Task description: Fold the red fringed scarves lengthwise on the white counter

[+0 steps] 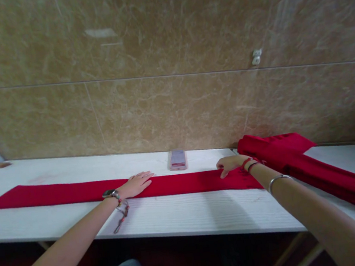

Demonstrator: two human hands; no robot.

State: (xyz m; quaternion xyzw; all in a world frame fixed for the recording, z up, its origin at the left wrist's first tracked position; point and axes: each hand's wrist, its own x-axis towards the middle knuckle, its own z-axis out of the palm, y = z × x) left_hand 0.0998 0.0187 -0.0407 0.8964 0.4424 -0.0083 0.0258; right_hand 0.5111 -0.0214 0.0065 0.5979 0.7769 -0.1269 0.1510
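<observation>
A long strip of red cloth [184, 184], folded narrow and smooth, lies lengthwise along the white table. On its middle part rests my left hand [137, 185], flat and open, with the fingers pointing right. Near the strip's right end, my right hand [230, 164] is closed at the far edge of the cloth, its fingers curled and the thumb bent down against the fabric. Exactly how much cloth is pinched there is hidden. Small wrinkles show in the strip beside my right wrist.
More red cloth [333, 175] lies bunched at the right, running over the table's front edge. A phone [177, 160] lies behind the strip, near the marble wall [174, 107]. The white table [175, 216] is narrow. A wall socket [256, 56] sits higher up.
</observation>
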